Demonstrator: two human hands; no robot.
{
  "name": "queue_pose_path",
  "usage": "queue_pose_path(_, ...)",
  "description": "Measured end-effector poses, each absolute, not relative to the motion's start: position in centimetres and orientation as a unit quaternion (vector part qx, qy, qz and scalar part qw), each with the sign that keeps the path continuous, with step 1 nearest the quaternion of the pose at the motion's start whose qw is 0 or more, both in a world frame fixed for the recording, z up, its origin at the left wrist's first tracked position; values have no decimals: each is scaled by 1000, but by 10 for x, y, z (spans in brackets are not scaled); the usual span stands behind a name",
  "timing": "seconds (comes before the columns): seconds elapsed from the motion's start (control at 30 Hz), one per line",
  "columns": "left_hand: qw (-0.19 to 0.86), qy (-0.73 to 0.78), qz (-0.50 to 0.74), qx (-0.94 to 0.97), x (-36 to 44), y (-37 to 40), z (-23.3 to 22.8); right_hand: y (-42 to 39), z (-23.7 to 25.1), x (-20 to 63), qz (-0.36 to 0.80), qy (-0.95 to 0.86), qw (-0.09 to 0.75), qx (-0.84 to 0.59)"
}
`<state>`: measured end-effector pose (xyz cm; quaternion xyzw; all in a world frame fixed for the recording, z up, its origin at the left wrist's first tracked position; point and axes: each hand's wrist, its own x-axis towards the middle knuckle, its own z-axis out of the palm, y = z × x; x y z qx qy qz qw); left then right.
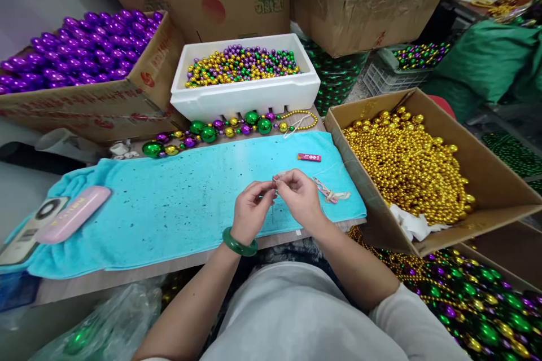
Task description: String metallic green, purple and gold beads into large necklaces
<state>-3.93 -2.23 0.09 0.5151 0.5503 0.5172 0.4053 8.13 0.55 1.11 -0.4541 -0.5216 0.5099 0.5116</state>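
My left hand (253, 207) and my right hand (300, 194) meet above the turquoise towel (169, 197), fingertips pinched together. Between them is something small and dark, too small to name, and a thin needle-like strand (272, 214) hangs below. A pale thread (334, 168) runs across the towel to the right of my right hand. Beyond that hand lies a small dark-red packet (309, 157). Close on its right is a knotted pinkish bundle of cord (331, 190). A string of large green, purple and gold beads (228, 131) stretches along the towel's far edge.
A white foam box (245, 90) of mixed beads stands behind the towel. Cardboard boxes hold purple beads (93, 51) at left and gold bead strings (406, 163) at right. A pink case (74, 214) rests on the towel's left end. More bead strands (478, 293) lie low at right.
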Motion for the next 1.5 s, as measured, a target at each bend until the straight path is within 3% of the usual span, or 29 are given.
queue_pose_path(0.37, 247, 562, 450, 649, -44, -27, -3, 9, 5, 80, 519, -533, 483, -462)
queue_pose_path(0.53, 154, 592, 311, 728, -49, -20, -2, 23, 5, 82, 392, -609, 459, -514)
queue_pose_path(0.63, 121, 628, 201, 742, -54, -12, -3, 38, 17, 102, 386, -585, 491, -517)
queue_pose_path(0.73, 105, 653, 135, 738, -63, -2, -7, 52, 42, 144, 471, -510, 523, -494)
queue_pose_path(0.8, 106, 656, 111, 739, -69, 5, -11, 62, 61, 184, 470, -454, 583, -482)
queue_pose_path(0.97, 102, 650, 81, 748, -73, 18, -21, 82, 93, 296, 279, -387, 729, -490)
queue_pose_path(1.1, 46, 632, 38, 773, -67, 28, -26, 78, 107, 352, 161, -390, 751, -507)
queue_pose_path(1.2, 9, 609, -4, 793, -62, 36, -29, 63, 110, 354, 175, -452, 674, -558)
queue_pose_path(1.27, -5, 596, -39, 802, -61, 43, -32, 56, 107, 345, 241, -546, 519, -612)
queue_pose_path(1.33, -7, 580, -71, 812, -61, 49, -37, 58, 101, 339, 270, -632, 303, -660)
queue_pose_path(1.4, -3, 561, -97, 822, -63, 56, -44, 72, 94, 339, 201, -662, 137, -709)
queue_pose_path(1.5, -11, 545, -116, 830, -66, 61, -55, 116, 79, 348, 48, -631, 57, -772)
